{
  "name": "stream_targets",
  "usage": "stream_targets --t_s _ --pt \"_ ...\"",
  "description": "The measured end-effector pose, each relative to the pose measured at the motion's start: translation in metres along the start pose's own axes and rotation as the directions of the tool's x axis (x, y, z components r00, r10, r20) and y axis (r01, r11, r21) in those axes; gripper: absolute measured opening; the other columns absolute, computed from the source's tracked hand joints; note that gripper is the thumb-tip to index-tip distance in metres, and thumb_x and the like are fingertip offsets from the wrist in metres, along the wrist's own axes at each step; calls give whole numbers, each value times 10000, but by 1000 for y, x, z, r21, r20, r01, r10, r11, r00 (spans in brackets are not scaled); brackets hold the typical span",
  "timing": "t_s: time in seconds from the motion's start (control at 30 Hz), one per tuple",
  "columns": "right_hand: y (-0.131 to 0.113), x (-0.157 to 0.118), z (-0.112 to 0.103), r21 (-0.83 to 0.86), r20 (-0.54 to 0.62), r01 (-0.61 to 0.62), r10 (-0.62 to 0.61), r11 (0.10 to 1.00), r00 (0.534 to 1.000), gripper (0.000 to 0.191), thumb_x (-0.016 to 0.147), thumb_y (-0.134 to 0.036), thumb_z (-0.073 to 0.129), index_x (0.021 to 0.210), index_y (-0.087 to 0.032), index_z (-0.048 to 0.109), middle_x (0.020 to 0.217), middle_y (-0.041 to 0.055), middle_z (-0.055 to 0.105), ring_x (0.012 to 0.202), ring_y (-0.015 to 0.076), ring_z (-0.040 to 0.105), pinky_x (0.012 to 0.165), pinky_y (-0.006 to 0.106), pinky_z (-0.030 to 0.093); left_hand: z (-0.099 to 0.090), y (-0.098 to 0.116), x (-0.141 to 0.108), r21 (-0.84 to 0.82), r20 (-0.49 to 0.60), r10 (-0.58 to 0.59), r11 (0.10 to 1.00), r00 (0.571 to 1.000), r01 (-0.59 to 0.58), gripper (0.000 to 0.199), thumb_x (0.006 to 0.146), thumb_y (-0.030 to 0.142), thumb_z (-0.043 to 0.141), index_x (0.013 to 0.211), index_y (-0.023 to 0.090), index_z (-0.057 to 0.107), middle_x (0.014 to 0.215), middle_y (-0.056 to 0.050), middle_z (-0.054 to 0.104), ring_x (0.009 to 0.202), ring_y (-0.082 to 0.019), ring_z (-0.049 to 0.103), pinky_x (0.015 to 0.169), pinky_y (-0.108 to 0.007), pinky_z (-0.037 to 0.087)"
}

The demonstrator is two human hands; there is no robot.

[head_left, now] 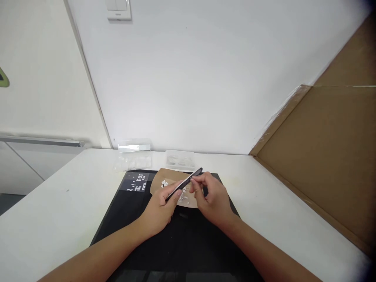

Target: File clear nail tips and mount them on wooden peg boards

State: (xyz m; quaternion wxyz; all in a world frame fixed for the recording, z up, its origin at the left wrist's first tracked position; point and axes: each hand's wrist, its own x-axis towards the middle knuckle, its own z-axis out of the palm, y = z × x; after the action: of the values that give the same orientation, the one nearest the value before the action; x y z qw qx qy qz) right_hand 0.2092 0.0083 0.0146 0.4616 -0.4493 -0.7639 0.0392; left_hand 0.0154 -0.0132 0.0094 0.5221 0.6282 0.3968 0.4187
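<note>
Your left hand [158, 205] is closed around a slim dark bar [185, 183] just below the frame's centre; your right hand [214, 197] curls nearly shut beside it, its hold unclear, above tan paper [155, 188].

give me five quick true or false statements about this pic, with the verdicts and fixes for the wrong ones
1. The left hand grips a slim dark object. True.
2. The right hand is well away from the slim dark object. False: the right hand has its fingertips right up by it.
3. A brown sheet lies on the black board. True.
4. The brown sheet has nothing on it. False: small white bits lie on it.
5. A light switch is on the wall. True.
</note>
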Motion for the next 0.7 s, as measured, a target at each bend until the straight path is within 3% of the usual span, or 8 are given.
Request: stream_targets --t_s 0.1,0.3,0.5,0.7 --pt "-4 -3 3 -55 42 66 -64 996 997 147 1023 -291 534 896 -235 584 744 4 719 668 181 646 732 344 470 0 -1 0 -35 29 -37 999 999 38 621 1039 532 505 1537 162 519 498 102 313 398 -66 287 380 -165 302" --pt "2 2 -1 -25 -53 -30 29 999 998 125 1045 -309 522 959 -237 577 763 -1 720 656 173 656 693 321 464 1 -4 0 -54 3 -71 996 997 71 666 1025 546 529 1567 165 471 516 102 330 388 -58 260 360 -160 289" --pt "-2 -2 -1 -46 93 48 -44 998 995 159 1027 -287 536 883 -237 579 745 -9 717 654 174 640 743 341 455 0 -2 1 -17 7 -57 998 998 57 622 1031 540 514 1533 174 525 512 95 343 391 -63 286 363 -165 298" --pt "5 0 -1 -27 -12 -67 66 997 998 141 1036 -330 534 943 -238 586 764 0 732 642 172 664 670 313 465 -1 1 1 1 30 -85 996 996 85 637 1032 528 521 1550 158 503 503 100 322 396 -67 287 377 -168 307"
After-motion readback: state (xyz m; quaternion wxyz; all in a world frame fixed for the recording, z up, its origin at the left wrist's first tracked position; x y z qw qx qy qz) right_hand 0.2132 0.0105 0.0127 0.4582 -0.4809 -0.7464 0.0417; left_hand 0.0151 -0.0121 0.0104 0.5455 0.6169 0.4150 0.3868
